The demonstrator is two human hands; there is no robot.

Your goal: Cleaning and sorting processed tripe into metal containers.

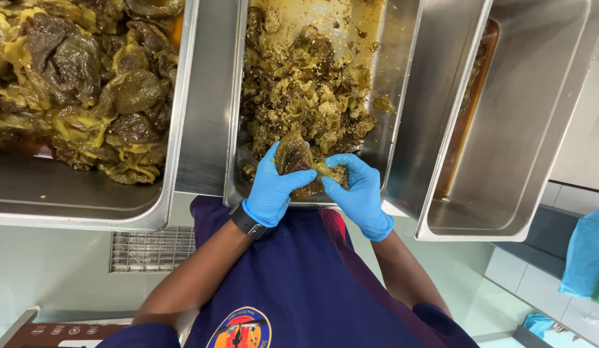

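While both blue-gloved hands meet at 6 o'clock of the middle steel tray (393, 77), the left hand (274, 187) and the right hand (357, 190) each pinch 1 dark roasted pepper (296, 158) between closed fingers. Pepper scraps (306, 90) lie at 12 o'clock, whole roasted peppers (80, 84) at 10 o'clock, and 1 steel pan (525, 116) at 3 o'clock.
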